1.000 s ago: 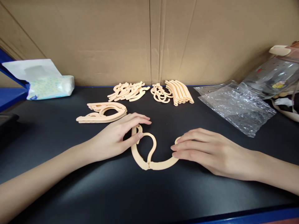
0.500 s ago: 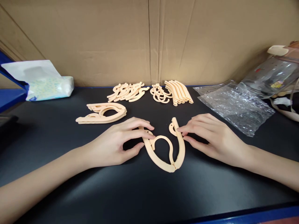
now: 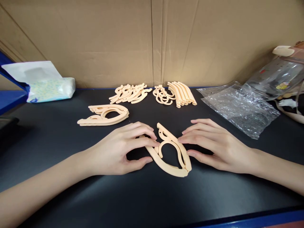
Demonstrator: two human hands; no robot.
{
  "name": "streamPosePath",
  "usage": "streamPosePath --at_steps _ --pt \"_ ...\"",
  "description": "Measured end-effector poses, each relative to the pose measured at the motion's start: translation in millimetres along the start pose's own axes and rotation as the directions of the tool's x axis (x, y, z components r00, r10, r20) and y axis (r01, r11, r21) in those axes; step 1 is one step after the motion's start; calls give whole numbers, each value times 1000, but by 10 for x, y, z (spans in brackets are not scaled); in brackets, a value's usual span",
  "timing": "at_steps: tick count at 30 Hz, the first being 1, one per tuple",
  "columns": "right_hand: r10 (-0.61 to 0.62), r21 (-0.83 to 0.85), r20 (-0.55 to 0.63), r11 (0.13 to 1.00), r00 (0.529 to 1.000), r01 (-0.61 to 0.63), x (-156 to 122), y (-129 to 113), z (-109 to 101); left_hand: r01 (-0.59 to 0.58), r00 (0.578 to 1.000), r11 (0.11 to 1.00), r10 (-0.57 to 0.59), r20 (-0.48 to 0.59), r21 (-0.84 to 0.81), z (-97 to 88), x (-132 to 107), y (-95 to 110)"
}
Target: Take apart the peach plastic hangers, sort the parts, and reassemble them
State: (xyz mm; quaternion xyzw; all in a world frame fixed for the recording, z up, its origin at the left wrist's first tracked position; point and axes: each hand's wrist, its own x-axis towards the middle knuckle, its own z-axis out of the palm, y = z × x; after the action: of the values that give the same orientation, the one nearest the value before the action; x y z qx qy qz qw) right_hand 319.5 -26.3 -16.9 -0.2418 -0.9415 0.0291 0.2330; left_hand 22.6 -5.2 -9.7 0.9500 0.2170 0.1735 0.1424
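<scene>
A peach plastic folding hanger [image 3: 174,158] lies on the black tabletop [image 3: 142,196] between my hands, its two arms folded close together over the inner hook. My left hand [image 3: 121,148] presses its fingertips on the hanger's left arm, thumb below. My right hand [image 3: 211,144] touches the right arm with its fingertips, fingers stretched and slightly curled. Neither hand lifts the hanger off the table.
A stack of folded hangers [image 3: 104,114] lies at the left. Two heaps of loose hanger parts [image 3: 129,93] [image 3: 174,93] sit by the cardboard wall [image 3: 152,41]. A tissue pack [image 3: 49,87] is far left, clear plastic bags [image 3: 239,107] far right.
The hanger's right arm swung up and leftward from spread flat to folded against the left arm. My right hand followed it inward; my left hand stayed on the left arm.
</scene>
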Motion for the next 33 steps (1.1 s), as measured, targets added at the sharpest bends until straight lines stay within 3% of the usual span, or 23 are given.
streamPosePath --at_steps 7,19,27,33 --pt "-37 18 25 999 999 36 2 -45 3 -35 999 998 37 -31 60 -1 5 1" --pt "-47 6 39 999 998 47 1 -137 64 56 998 996 -58 21 75 134 -8 132" --pt "57 -23 11 998 998 -57 22 -116 59 71 993 985 -56 -100 159 120 17 201" --pt "144 -45 0 989 990 -144 18 -42 17 160 973 973 -127 -195 165 19 -19 143"
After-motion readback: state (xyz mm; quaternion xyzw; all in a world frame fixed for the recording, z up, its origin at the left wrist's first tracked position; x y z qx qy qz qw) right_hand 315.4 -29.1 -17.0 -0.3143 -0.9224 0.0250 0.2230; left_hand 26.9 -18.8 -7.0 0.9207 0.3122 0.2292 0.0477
